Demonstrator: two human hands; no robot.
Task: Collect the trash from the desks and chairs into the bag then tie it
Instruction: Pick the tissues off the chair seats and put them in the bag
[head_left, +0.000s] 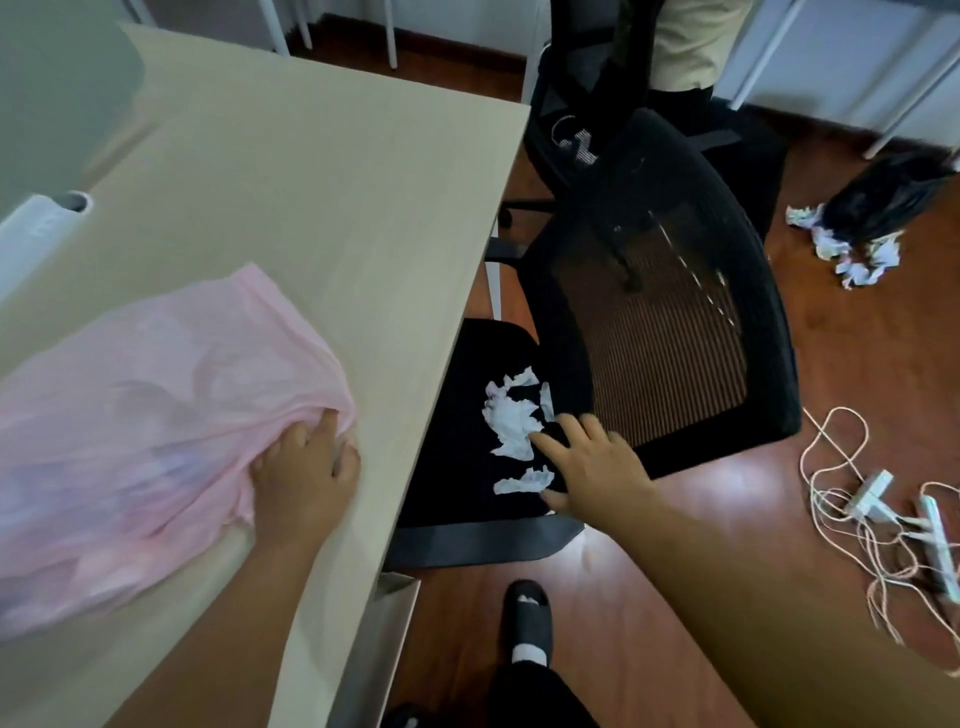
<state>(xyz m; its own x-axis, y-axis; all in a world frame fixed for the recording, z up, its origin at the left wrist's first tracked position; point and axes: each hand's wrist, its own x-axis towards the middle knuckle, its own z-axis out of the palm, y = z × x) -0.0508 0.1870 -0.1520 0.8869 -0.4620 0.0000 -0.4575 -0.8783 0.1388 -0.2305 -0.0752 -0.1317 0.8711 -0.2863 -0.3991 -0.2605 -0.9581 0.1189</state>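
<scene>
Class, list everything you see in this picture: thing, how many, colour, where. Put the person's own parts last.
desk: one, beige, left.
pink bag: one, translucent pink, on the desk.
office chair: one, black, at the desk's edge.
paper scraps: several, white, on the chair's seat.
black bag: one, black, floor, upper right.
crumpled paper: several, whitish, floor beside the black bag.
power strips: two, white, floor at right, among pale cables.
slipper: one, dark grey, floor, bottom centre.
left hand: one, grips the pink bag's edge.
right hand: one, open, fingers spread over the scraps.
</scene>
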